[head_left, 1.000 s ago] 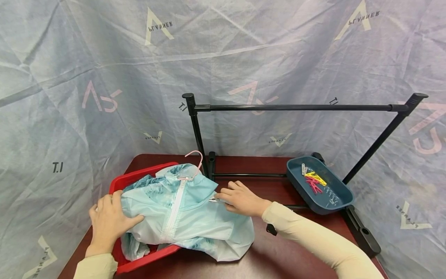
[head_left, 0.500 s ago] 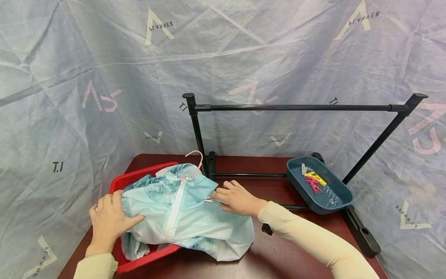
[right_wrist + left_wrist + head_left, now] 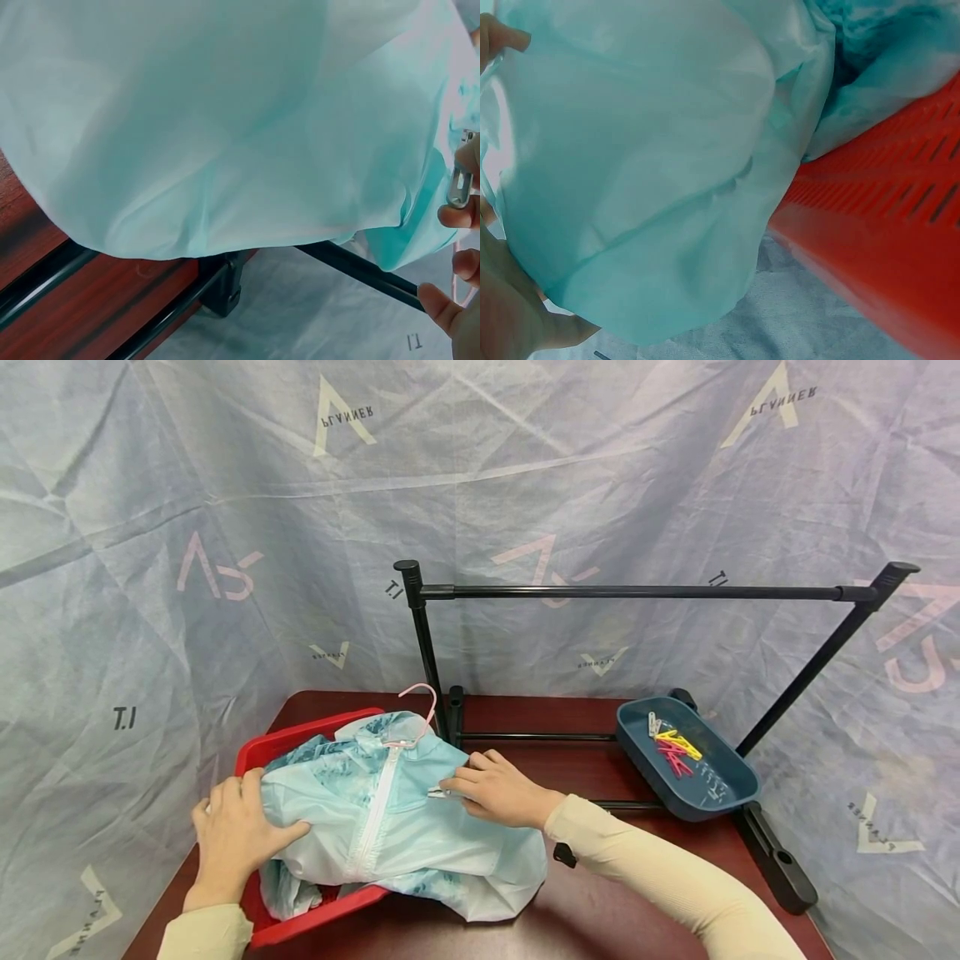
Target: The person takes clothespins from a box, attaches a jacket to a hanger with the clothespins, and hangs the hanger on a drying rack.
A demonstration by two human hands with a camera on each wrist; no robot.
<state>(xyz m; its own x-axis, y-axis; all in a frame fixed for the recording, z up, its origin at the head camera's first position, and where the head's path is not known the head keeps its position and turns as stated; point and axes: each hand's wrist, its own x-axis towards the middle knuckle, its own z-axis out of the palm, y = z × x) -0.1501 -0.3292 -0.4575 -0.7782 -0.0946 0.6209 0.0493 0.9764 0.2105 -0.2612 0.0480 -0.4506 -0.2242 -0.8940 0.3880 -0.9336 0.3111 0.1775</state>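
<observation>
Grey backdrop [image 3: 637, 510]; left hand [image 3: 236, 839] spread on jacket [image 3: 427, 839], right hand [image 3: 506, 789] pinches clip [image 3: 460, 186]; blue tray [image 3: 723, 775] in head view only.

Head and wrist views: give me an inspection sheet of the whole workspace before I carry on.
Surface: glossy dark-red tabletop.
Job's things: pale blue-and-white zip-front jacket, partly in a slotted red plastic basket, spilling over its side; curved pink hanger hook at the collar; small silvery clip; black tubular rack standing on the table.
Clutter: rounded blue plastic box holding yellow pegs and pink pegs, near the rack's right leg.
Left hand: fingers spread, against the jacket's left edge.
Right hand: pinches the clip over the jacket.
Cables: nothing seen.
Surroundings: wrinkled grey-blue fabric sheet with printed letters.
</observation>
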